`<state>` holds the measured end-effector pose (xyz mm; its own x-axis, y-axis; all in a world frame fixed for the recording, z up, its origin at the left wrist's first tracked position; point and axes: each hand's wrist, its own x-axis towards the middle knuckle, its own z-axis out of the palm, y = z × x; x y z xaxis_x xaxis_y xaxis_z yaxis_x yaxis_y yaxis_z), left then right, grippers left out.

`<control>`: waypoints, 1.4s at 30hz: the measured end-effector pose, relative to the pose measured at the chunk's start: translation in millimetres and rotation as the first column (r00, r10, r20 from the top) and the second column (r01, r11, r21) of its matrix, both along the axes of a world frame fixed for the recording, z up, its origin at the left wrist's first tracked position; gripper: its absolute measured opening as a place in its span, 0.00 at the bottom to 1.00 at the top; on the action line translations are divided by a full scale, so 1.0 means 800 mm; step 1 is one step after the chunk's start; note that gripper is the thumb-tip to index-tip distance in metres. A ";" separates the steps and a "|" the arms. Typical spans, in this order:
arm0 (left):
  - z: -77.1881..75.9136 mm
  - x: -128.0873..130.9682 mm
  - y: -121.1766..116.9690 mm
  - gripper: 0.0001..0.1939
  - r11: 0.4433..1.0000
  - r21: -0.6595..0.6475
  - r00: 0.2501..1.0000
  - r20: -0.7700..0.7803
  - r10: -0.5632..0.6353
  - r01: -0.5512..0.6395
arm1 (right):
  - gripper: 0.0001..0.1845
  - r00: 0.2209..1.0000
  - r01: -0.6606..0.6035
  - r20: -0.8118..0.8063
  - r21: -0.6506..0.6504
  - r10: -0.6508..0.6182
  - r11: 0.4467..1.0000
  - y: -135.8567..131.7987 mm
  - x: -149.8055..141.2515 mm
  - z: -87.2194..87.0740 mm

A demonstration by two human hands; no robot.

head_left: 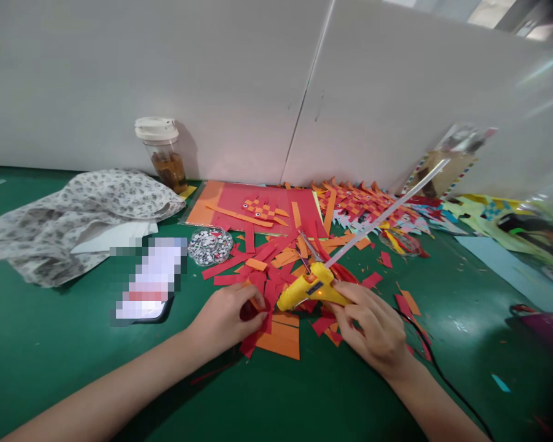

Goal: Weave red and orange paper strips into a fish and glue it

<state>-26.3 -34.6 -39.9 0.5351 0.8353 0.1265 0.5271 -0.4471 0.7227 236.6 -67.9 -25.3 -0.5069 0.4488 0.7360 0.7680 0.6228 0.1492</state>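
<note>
My right hand is wrapped around the handle of a yellow hot glue gun. A long translucent glue stick juts from its back end, and its nozzle points left and down. Close to the nozzle, my left hand is closed, thumb and fingers pinching a red paper strip; the fingers partly hide it. Beneath lies an orange paper piece with slits cut in it. Loose red and orange strips are heaped just beyond both hands, with scissors lying among them.
A woven paper fish lies on red sheets at the back, beside more woven pieces. Left are a phone, a packet of googly eyes, patterned cloth and a lidded cup. The gun's black cord trails right.
</note>
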 end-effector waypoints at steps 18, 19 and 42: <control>-0.001 -0.001 -0.002 0.02 1.000 0.015 1.000 -0.009 0.017 -0.017 | 0.14 1.000 -0.026 0.000 0.003 0.026 1.000 0.001 -0.001 0.003; -0.001 0.000 -0.002 0.02 1.000 0.011 1.000 -0.010 0.019 -0.019 | 0.14 1.000 -0.024 -0.003 0.009 0.024 1.000 0.001 -0.001 0.003; 0.007 -0.001 -0.007 0.22 0.996 -0.081 0.999 0.020 0.047 -0.045 | 0.15 0.927 0.278 -0.201 -0.195 -0.315 0.941 0.016 0.007 -0.009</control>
